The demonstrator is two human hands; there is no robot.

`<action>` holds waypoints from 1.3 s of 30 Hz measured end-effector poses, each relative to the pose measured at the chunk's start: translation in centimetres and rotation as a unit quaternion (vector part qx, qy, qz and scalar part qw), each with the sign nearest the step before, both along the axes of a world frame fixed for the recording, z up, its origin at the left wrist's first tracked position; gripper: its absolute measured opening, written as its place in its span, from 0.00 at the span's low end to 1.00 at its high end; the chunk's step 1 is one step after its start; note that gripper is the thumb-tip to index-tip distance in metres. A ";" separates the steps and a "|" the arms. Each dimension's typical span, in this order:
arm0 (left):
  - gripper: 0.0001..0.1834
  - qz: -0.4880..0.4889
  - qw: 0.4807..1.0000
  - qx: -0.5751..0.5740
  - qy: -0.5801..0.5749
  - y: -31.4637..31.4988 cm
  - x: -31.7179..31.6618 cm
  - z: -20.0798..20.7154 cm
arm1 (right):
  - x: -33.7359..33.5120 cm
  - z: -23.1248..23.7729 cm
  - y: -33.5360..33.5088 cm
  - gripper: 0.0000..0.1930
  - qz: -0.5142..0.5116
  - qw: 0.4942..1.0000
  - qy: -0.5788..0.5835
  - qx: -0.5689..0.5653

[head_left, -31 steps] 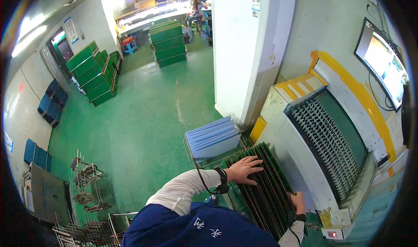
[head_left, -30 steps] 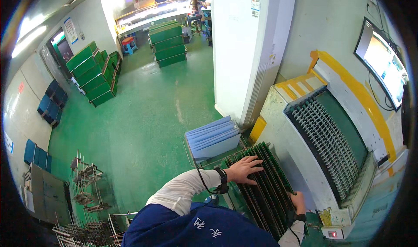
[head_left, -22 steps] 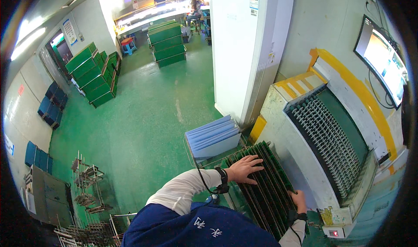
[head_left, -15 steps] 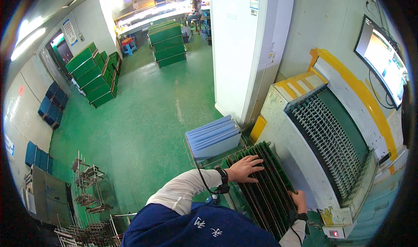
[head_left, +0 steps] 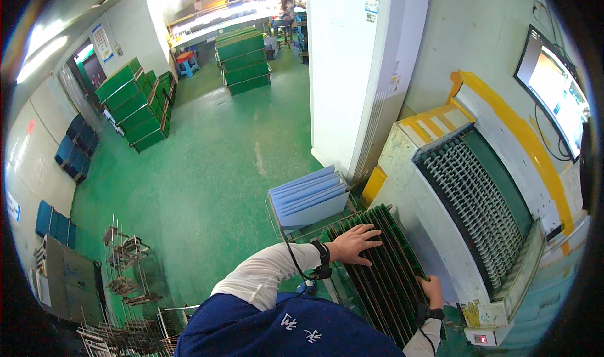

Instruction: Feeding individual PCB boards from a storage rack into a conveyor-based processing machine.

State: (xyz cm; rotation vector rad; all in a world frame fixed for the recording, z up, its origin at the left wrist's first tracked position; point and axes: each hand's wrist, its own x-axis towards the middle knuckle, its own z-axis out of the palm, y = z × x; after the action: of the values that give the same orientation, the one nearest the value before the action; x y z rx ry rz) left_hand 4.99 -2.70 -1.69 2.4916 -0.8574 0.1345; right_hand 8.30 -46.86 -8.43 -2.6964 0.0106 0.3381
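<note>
A row of thin dark green panels [head_left: 384, 275], likely circuit boards, stands on edge in a rack in front of me. My left hand [head_left: 356, 243] rests on their top edges towards the far end, its fingers spread. At the right side of the row, my right hand [head_left: 432, 291] has its fingers curled round the edge of the outermost panel. Part of that grip is hidden from view. Just beyond the row, several light blue sheets [head_left: 308, 199] lean together in a wire rack.
Close on my right stands a roller conveyor machine [head_left: 472, 212], with a screen [head_left: 553, 92] on the wall above. A tall white cabinet unit [head_left: 343, 73] rises ahead. Metal racks [head_left: 126, 262] stand at lower left; green panel stacks [head_left: 242, 64] are farther off. People sit at a lit bench.
Both hands stay in the same places on the green panels. The view has shifted very slightly.
</note>
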 end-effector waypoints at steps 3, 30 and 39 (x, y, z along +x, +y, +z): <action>0.45 0.000 1.000 0.012 -0.002 0.1 0.2 -0.6 | 0.0 1.5 0.7 0.27 -0.015 0.999 0.042 -0.009; 0.46 -0.017 0.999 -0.036 -0.022 0.6 -0.9 -1.5 | -2.2 5.9 1.0 0.18 0.060 0.993 -0.102 -0.024; 0.46 -0.013 1.000 -0.021 -0.018 0.7 -1.0 -1.3 | -3.4 24.1 -2.3 0.17 0.021 0.994 -0.103 -0.022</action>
State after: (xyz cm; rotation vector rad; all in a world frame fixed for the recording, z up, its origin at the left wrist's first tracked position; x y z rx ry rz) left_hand 3.95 -1.95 -3.03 2.4452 -0.8923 0.1863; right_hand 4.91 -49.13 15.63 -2.7643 -0.1005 0.0707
